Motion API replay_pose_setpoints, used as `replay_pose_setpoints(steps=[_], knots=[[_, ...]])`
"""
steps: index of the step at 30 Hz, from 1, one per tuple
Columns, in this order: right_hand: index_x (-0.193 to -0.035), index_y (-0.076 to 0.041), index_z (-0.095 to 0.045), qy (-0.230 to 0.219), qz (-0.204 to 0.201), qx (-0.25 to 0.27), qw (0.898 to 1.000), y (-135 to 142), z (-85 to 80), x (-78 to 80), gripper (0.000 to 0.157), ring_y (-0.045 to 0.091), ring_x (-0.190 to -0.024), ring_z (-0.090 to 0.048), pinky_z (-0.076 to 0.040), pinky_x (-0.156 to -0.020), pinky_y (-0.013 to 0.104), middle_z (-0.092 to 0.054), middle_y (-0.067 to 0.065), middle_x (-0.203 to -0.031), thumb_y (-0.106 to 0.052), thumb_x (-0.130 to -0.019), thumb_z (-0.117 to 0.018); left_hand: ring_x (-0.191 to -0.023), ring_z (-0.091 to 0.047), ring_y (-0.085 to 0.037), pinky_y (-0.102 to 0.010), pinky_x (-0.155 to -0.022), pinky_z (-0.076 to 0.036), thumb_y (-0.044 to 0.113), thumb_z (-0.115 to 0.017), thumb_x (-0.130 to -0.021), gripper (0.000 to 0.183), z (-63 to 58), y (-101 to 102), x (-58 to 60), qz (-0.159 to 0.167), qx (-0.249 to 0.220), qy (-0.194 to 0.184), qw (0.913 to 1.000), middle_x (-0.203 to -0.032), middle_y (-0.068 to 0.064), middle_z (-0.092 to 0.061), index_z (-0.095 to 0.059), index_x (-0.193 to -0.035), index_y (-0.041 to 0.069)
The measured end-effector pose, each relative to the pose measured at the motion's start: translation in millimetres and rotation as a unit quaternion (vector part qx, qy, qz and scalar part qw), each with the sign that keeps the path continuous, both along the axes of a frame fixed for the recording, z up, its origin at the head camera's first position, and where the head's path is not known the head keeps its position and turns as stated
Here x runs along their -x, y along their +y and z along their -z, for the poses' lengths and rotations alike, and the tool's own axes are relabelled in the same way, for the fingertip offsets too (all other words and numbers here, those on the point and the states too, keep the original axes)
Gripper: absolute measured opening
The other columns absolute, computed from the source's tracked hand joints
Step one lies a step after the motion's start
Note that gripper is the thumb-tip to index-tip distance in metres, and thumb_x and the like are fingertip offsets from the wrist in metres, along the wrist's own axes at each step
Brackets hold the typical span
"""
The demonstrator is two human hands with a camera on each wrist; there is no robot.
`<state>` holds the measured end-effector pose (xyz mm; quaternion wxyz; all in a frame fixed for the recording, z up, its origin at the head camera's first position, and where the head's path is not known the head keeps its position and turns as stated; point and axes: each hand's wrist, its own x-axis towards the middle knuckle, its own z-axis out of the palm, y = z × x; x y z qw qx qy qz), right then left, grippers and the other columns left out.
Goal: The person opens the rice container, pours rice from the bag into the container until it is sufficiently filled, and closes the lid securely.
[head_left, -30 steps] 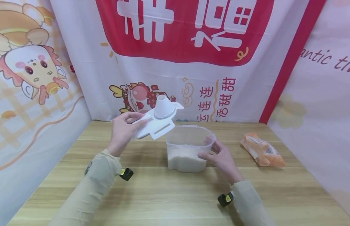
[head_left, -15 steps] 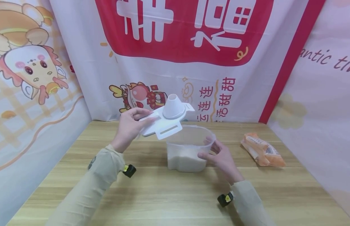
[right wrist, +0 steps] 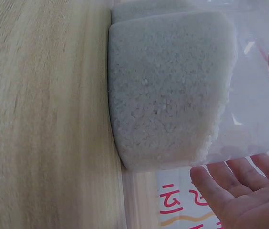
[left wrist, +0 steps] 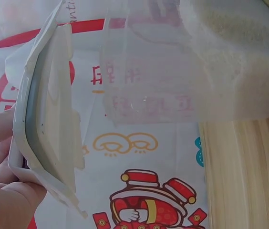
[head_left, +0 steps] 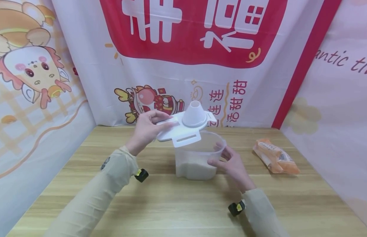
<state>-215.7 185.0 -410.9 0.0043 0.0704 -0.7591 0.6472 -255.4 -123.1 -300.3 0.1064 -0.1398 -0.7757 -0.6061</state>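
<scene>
My left hand [head_left: 151, 130] pinches a white lid [head_left: 179, 126] with a cone-shaped spout on top and slotted side flaps. The lid is held tilted above the left part of a clear plastic storage container [head_left: 183, 161], apart from its rim in the left wrist view. White rice [right wrist: 168, 90] fills the lower part of the container, its surface sloping. The container stands upright on the table. My right hand [head_left: 231, 164] holds its right side, thumb in front and fingers behind. In the right wrist view the fingertips [right wrist: 199, 174] lie against the clear wall.
An orange and white plastic packet [head_left: 275, 156] lies on the wooden table [head_left: 177, 207], right of the container. Behind the table hangs a printed cloth [head_left: 159, 75]. More printed cloth [head_left: 334, 108] flanks the table at the left and right.
My left hand has carried the lid rightward, from left of the container to partly over its opening. The right hand and the container have stayed in place.
</scene>
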Motion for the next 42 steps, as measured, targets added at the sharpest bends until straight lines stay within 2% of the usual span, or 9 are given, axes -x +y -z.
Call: replay_pose_setpoints(steps=[6, 16, 25, 32, 42], knots=[[-0.147, -0.015, -0.043, -0.006, 0.0, -0.002, 1.0, 0.8, -1.4, -0.3, 0.088, 0.025, -0.134, -0.041, -0.032, -0.112, 0.048, -0.047, 0.005, -0.147, -0.03, -0.073, -0.088, -0.103, -0.066, -0.016, -0.03, -0.073, -0.059, 0.022, -0.087, -0.077, 0.03, 0.9, 9.5, 2.1, 0.023, 0.013, 0.015, 0.9995, -0.107, 0.0, -0.072, -0.074, -0.103, 0.012], [-0.147, -0.016, -0.043, -0.004, 0.0, -0.012, 1.0, 0.2, -1.0, 1.8, 0.088, 0.027, -0.133, -0.042, -0.033, -0.112, 0.049, -0.05, 0.005, -0.143, -0.031, -0.073, -0.088, -0.101, -0.067, -0.017, -0.029, -0.074, -0.058, 0.017, -0.087, -0.077, 0.029, -0.8, 26.2, 3.9, 0.07, 0.021, -0.008, 0.9973, -0.101, 0.0, -0.073, -0.072, -0.101, 0.011], [-0.145, -0.019, -0.044, -0.012, 0.014, -0.029, 0.999, 1.1, -1.9, 1.3, 0.09, 0.027, -0.133, -0.042, -0.034, -0.11, 0.051, -0.05, 0.005, -0.143, -0.036, -0.07, -0.09, -0.1, -0.067, -0.017, -0.035, -0.086, -0.056, 0.018, -0.086, -0.078, 0.026, 4.2, 38.6, 6.7, 0.079, 0.039, -0.008, 0.9961, -0.1, 0.002, -0.073, -0.072, -0.1, 0.012], [-0.146, -0.017, -0.044, -0.019, 0.017, -0.026, 0.999, 1.4, 0.6, 4.1, 0.09, 0.027, -0.133, -0.042, -0.034, -0.11, 0.05, -0.049, 0.007, -0.144, -0.032, -0.07, -0.09, -0.101, -0.066, -0.013, -0.039, -0.098, -0.048, 0.021, -0.086, -0.078, 0.027, 8.3, 43.4, 9.6, 0.081, 0.052, -0.01, 0.9953, -0.099, 0.005, -0.073, -0.072, -0.1, 0.014], [-0.146, -0.018, -0.044, -0.013, 0.014, -0.03, 0.999, 1.6, 3.6, 3.5, 0.088, 0.028, -0.133, -0.042, -0.032, -0.111, 0.053, -0.049, 0.007, -0.144, -0.032, -0.071, -0.089, -0.101, -0.066, -0.013, -0.039, -0.1, -0.047, 0.021, -0.086, -0.078, 0.027, 10.7, 44.3, 11.7, 0.076, 0.062, -0.015, 0.9951, -0.098, 0.005, -0.073, -0.072, -0.099, 0.014]])
